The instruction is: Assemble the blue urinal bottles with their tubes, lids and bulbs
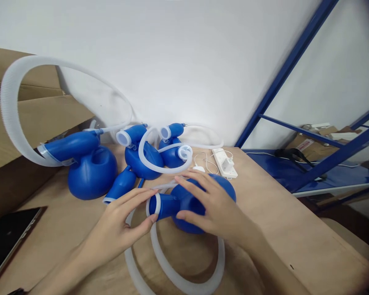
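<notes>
A blue plastic urinal bottle (169, 206) lies in front of me, its neck pointing left and a white ring (148, 207) around its mouth. The thumb and fingers of my left hand (126, 219) pinch this ring from both sides. Over the bottle's round body, my right hand (213, 200) has its fingers spread, with the thumb near the base of the neck. Whether its fingertips press on the plastic is hard to tell. A white corrugated hose (187, 282) loops over the table below the bottle.
Behind stand several similar blue bottles (92, 176) with hoses, beside a loose blue neck piece (121, 186). A white power strip (224, 163) lies at the back right. At the left are a cardboard box (33, 119) and a dark flat device (10, 237). Blue shelving (283, 61) rises at the right.
</notes>
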Available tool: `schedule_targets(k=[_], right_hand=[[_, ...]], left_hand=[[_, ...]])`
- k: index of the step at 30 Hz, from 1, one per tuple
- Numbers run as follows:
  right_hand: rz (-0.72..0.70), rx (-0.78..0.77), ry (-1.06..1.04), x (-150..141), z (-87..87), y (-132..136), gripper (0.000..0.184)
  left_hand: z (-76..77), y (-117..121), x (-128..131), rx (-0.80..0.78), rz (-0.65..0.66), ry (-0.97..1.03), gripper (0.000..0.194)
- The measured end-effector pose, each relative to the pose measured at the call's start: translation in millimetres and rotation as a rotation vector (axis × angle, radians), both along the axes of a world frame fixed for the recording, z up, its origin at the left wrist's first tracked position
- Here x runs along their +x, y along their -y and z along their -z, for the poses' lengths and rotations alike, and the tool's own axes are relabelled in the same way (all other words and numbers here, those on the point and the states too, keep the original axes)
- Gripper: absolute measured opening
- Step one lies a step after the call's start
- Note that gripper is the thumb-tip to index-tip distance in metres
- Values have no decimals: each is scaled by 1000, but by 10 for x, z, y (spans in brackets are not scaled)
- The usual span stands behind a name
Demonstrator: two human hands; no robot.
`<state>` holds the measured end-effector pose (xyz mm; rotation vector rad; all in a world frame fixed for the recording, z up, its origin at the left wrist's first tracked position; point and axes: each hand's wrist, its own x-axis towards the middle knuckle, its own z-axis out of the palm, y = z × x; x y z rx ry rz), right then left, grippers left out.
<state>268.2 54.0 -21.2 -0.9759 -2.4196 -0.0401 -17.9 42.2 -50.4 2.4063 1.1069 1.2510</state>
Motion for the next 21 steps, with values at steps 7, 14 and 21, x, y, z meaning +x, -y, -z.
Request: schedule_targets(k=[7, 14, 21], right_hand=[[41, -254, 22, 660, 15, -239, 53], [12, -220, -110, 509, 185, -274, 43], [-28, -295, -161, 517, 197, -294, 48]], left_hand=[[-46, -1, -46, -64, 54, -29, 34], [-47, -6, -116, -36, 49, -58, 38], [-6, 14, -141, 85, 68, -62, 40]])
